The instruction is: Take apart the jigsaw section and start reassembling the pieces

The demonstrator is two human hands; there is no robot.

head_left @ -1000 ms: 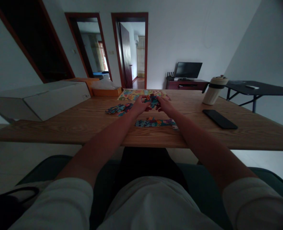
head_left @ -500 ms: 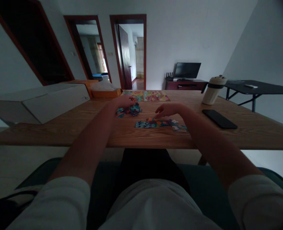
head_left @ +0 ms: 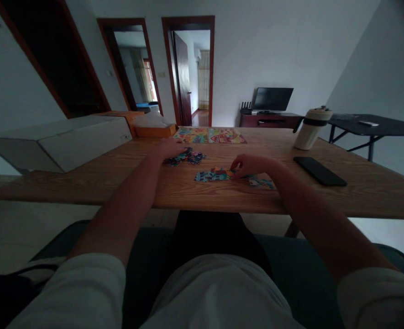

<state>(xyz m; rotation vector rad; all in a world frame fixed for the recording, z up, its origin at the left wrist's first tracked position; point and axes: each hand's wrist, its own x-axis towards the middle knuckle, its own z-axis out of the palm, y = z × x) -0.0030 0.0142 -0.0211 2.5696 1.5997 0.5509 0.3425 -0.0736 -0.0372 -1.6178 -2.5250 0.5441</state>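
A loose heap of jigsaw puzzle pieces (head_left: 195,157), dark blue and mixed colours, lies on the wooden table. My left hand (head_left: 168,147) is at the heap's left side, low over the table. Its fingers look stretched out and apart, though dim and slightly blurred. Nearer to me is a joined strip of jigsaw puzzle (head_left: 207,175) in teal and orange. My right hand (head_left: 245,164) rests at this strip, fingers bent down and closed on a puzzle piece, partly hiding it. A joined teal section (head_left: 260,183) lies just right of it, under my wrist.
Behind the heap lies a bright printed picture sheet (head_left: 211,135). To the left are a long white box (head_left: 85,139) and an orange box (head_left: 155,131). On the right stand a cream tumbler (head_left: 309,132) and a black phone (head_left: 320,172). The table's front edge (head_left: 218,209) is close to me.
My left hand has drawn back left from over the heap, whose pieces are spread differently. My right hand has come down onto the strip, its fingers closing. The view has shifted slightly.
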